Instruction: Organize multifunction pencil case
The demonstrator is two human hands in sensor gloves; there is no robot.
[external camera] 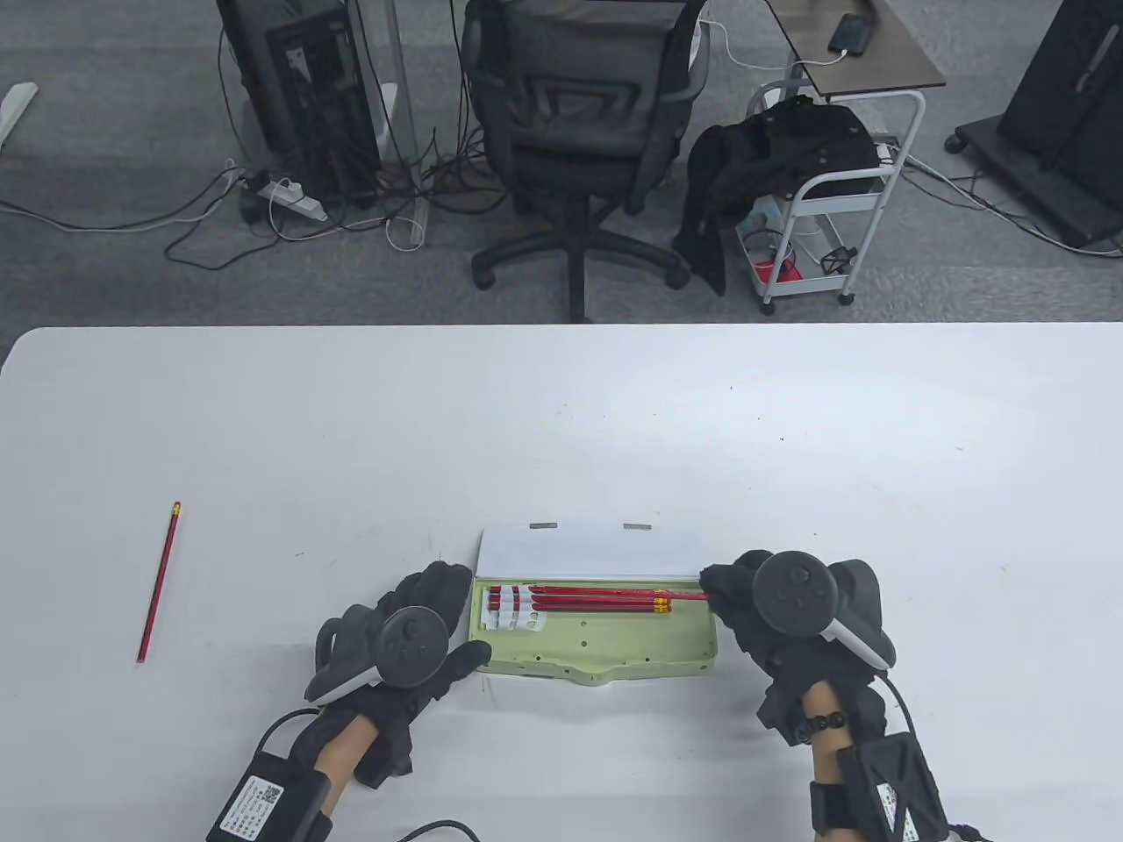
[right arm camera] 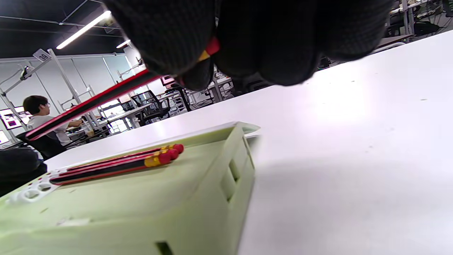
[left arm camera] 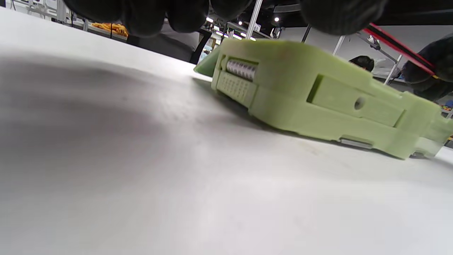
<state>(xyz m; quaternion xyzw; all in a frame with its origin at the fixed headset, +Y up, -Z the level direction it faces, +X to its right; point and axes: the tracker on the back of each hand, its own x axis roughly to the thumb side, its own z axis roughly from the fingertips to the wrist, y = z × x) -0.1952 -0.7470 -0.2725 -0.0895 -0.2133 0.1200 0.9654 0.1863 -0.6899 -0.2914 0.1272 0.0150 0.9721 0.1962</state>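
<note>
A light green pencil case (external camera: 614, 645) lies open near the table's front edge, its white-lined lid (external camera: 588, 553) folded back. Three red pencils (external camera: 579, 602) lie side by side in its far channel, tips in a white perforated holder (external camera: 513, 618). My right hand (external camera: 715, 596) pinches another red pencil (external camera: 689, 595) by its eraser end, slanting over the case (right arm camera: 141, 212) above the stored pencils (right arm camera: 116, 166). My left hand (external camera: 456, 614) rests loosely at the case's left end, its fingers (left arm camera: 148, 17) hanging beside the case (left arm camera: 318, 95), thumb (left arm camera: 339, 16) above its edge.
One more red pencil (external camera: 158, 583) lies alone far to the left on the white table (external camera: 561, 421). Beyond the table's far edge stand an office chair (external camera: 579, 132) and a white cart (external camera: 825, 202). A person (right arm camera: 35, 109) sits far off in the right wrist view.
</note>
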